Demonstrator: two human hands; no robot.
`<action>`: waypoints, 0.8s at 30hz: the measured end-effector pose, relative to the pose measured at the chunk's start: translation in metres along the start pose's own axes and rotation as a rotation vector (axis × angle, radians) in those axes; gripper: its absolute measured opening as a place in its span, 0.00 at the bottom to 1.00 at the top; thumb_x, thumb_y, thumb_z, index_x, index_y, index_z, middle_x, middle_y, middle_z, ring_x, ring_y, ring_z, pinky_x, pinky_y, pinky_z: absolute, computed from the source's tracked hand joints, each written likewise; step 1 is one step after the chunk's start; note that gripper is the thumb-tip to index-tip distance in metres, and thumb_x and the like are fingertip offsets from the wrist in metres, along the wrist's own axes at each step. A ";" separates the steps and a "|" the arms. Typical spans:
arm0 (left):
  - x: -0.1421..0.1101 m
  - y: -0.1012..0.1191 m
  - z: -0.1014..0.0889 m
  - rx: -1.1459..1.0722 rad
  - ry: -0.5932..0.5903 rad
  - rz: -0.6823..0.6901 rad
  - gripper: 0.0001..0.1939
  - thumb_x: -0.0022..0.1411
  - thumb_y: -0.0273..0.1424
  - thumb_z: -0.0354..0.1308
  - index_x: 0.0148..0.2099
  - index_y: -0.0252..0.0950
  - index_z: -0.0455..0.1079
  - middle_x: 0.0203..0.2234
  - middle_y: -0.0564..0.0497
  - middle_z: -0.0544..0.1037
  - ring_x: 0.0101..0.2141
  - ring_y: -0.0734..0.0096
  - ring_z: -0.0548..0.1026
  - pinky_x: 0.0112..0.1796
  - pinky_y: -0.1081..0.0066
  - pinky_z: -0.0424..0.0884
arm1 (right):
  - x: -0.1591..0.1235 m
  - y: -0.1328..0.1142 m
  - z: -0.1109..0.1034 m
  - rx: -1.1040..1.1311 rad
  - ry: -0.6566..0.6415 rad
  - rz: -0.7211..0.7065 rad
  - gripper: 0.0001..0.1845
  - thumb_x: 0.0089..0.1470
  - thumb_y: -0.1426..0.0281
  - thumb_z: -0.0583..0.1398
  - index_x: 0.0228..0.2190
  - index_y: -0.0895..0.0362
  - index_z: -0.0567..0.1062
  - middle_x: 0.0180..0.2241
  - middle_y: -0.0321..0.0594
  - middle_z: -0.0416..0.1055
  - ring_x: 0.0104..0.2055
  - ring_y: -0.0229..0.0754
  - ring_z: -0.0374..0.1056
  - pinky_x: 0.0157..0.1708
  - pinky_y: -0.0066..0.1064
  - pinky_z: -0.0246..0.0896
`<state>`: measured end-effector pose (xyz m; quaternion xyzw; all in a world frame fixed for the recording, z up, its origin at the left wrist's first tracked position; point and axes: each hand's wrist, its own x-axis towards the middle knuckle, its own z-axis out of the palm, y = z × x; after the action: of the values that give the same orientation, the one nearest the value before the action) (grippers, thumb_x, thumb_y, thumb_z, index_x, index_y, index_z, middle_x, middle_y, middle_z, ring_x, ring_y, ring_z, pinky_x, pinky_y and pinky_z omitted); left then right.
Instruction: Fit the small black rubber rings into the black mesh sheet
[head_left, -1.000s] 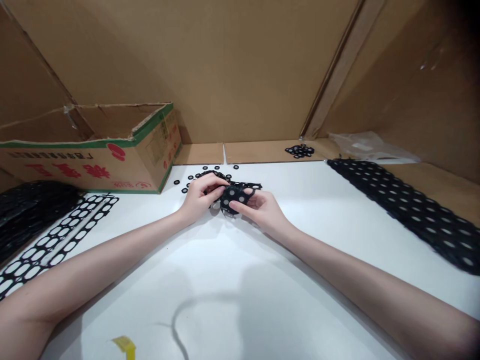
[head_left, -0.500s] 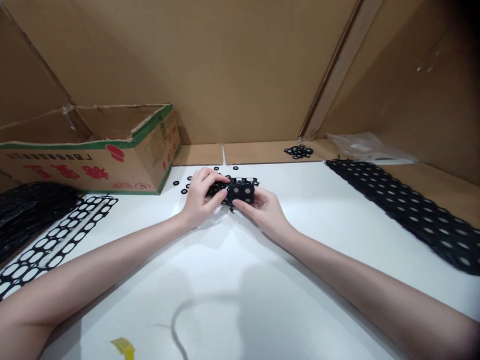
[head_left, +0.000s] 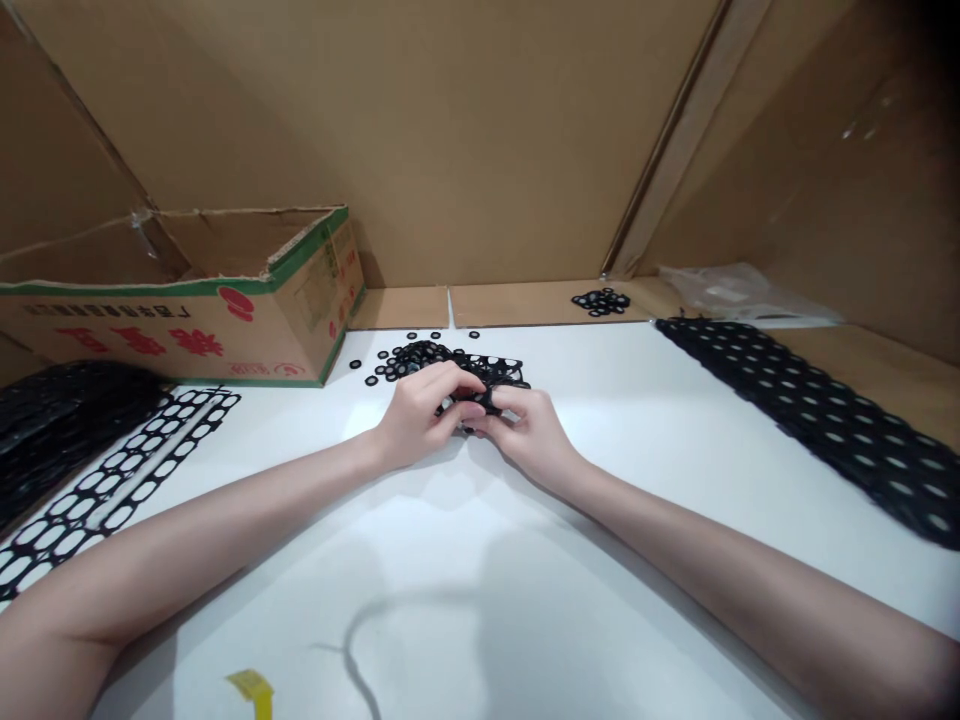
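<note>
Between my hands is a black perforated sheet [head_left: 495, 372], bunched and bent, its round-holed far part showing past my fingers. My left hand [head_left: 431, 408] is closed in a pinch on its left side. My right hand [head_left: 529, 420] pinches its near right edge, thumb and fingertips almost meeting the left hand's. Most of the gripped part is hidden by the fingers. Just beyond my left hand lies a heap of small black rings [head_left: 420, 355], with several single rings scattered around it on the white tabletop [head_left: 420, 560].
A cardboard box [head_left: 300, 330] stands at the left behind a black pile [head_left: 67, 430] and a holed black strip [head_left: 127, 475]. At the right lies a long black perforated sheet stack [head_left: 810, 420] near a clear plastic bag [head_left: 742, 290]. More rings [head_left: 601, 301] sit at the back; yellow tape [head_left: 255, 690] is in front.
The black sheet that faced me with its round holes is now bunched lower between my fingers. Both hands have drawn closer together, and the ring heap shows more fully behind my left hand.
</note>
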<state>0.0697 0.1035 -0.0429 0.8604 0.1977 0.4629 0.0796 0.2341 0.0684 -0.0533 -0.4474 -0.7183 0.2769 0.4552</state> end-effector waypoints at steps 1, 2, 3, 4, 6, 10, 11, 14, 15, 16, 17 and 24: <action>0.000 0.000 0.000 -0.028 -0.005 -0.029 0.02 0.62 0.27 0.56 0.37 0.33 0.69 0.28 0.50 0.75 0.29 0.72 0.71 0.32 0.72 0.67 | 0.000 0.000 0.000 0.013 -0.005 0.014 0.16 0.49 0.69 0.59 0.15 0.56 0.61 0.19 0.34 0.62 0.24 0.36 0.59 0.26 0.28 0.55; 0.000 0.001 0.000 -0.059 -0.012 -0.062 0.02 0.62 0.27 0.56 0.37 0.34 0.69 0.28 0.51 0.75 0.29 0.72 0.72 0.32 0.73 0.67 | 0.000 0.000 0.000 0.025 -0.012 0.028 0.15 0.49 0.70 0.59 0.15 0.57 0.63 0.19 0.35 0.63 0.25 0.37 0.60 0.26 0.29 0.56; 0.001 0.001 0.000 -0.086 -0.018 -0.094 0.02 0.62 0.27 0.57 0.37 0.34 0.69 0.27 0.51 0.75 0.29 0.73 0.72 0.31 0.73 0.68 | 0.000 0.000 0.000 0.036 -0.019 0.039 0.14 0.48 0.70 0.59 0.16 0.57 0.64 0.19 0.35 0.64 0.25 0.38 0.61 0.27 0.29 0.57; 0.001 0.001 0.001 -0.105 -0.023 -0.121 0.02 0.61 0.27 0.57 0.38 0.34 0.69 0.27 0.52 0.74 0.29 0.73 0.72 0.32 0.74 0.68 | 0.000 0.001 0.000 0.047 -0.023 0.048 0.13 0.49 0.70 0.59 0.16 0.57 0.65 0.20 0.36 0.64 0.25 0.38 0.62 0.27 0.30 0.58; 0.001 0.001 0.001 -0.106 -0.029 -0.144 0.04 0.61 0.27 0.57 0.39 0.34 0.69 0.28 0.52 0.74 0.29 0.73 0.72 0.32 0.74 0.68 | 0.000 0.000 0.000 0.059 -0.022 0.057 0.11 0.49 0.70 0.59 0.17 0.57 0.67 0.21 0.37 0.66 0.25 0.39 0.63 0.27 0.30 0.58; 0.000 0.001 0.001 -0.075 -0.032 -0.137 0.03 0.62 0.27 0.56 0.39 0.34 0.69 0.28 0.52 0.73 0.30 0.74 0.71 0.33 0.74 0.66 | 0.000 0.000 0.000 0.059 -0.003 0.068 0.12 0.48 0.71 0.59 0.17 0.57 0.66 0.20 0.37 0.65 0.25 0.39 0.64 0.26 0.30 0.59; 0.000 0.000 0.001 -0.083 -0.032 -0.140 0.03 0.63 0.27 0.56 0.38 0.33 0.70 0.29 0.52 0.74 0.30 0.74 0.72 0.33 0.75 0.66 | 0.001 0.000 0.000 0.061 -0.003 0.072 0.12 0.48 0.70 0.59 0.17 0.57 0.66 0.20 0.36 0.65 0.25 0.39 0.64 0.26 0.30 0.59; -0.001 -0.002 0.001 -0.120 -0.037 -0.157 0.03 0.63 0.27 0.55 0.37 0.33 0.70 0.29 0.51 0.74 0.30 0.74 0.72 0.33 0.75 0.66 | 0.002 0.001 0.001 0.069 -0.021 0.081 0.12 0.48 0.70 0.59 0.16 0.57 0.65 0.19 0.36 0.64 0.24 0.39 0.64 0.26 0.30 0.59; -0.001 -0.002 0.001 -0.131 -0.041 -0.162 0.04 0.64 0.27 0.55 0.37 0.33 0.69 0.29 0.51 0.74 0.30 0.74 0.72 0.33 0.75 0.66 | 0.002 0.001 0.001 0.073 -0.027 0.082 0.13 0.48 0.70 0.59 0.16 0.57 0.65 0.19 0.36 0.64 0.24 0.39 0.64 0.25 0.30 0.59; -0.001 -0.003 0.001 -0.142 -0.046 -0.166 0.05 0.64 0.27 0.54 0.36 0.33 0.69 0.28 0.51 0.74 0.30 0.74 0.71 0.33 0.75 0.65 | 0.002 0.001 0.002 0.077 -0.030 0.084 0.13 0.48 0.70 0.59 0.16 0.56 0.64 0.19 0.36 0.64 0.24 0.39 0.64 0.25 0.30 0.59; 0.000 -0.003 0.001 -0.154 -0.050 -0.173 0.05 0.64 0.28 0.54 0.36 0.33 0.69 0.28 0.51 0.74 0.30 0.74 0.71 0.32 0.74 0.65 | 0.002 0.001 0.002 0.082 -0.030 0.085 0.13 0.47 0.70 0.59 0.16 0.56 0.64 0.19 0.36 0.64 0.24 0.39 0.64 0.25 0.31 0.58; 0.001 -0.005 0.002 -0.292 -0.098 -0.276 0.10 0.64 0.33 0.52 0.31 0.33 0.66 0.26 0.52 0.71 0.28 0.72 0.69 0.31 0.72 0.63 | 0.001 0.001 0.001 0.079 -0.038 0.089 0.16 0.47 0.69 0.59 0.14 0.56 0.60 0.17 0.34 0.62 0.23 0.38 0.62 0.25 0.30 0.57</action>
<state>0.0706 0.1084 -0.0451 0.8259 0.2406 0.4289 0.2756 0.2330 0.0698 -0.0541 -0.4555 -0.6946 0.3334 0.4459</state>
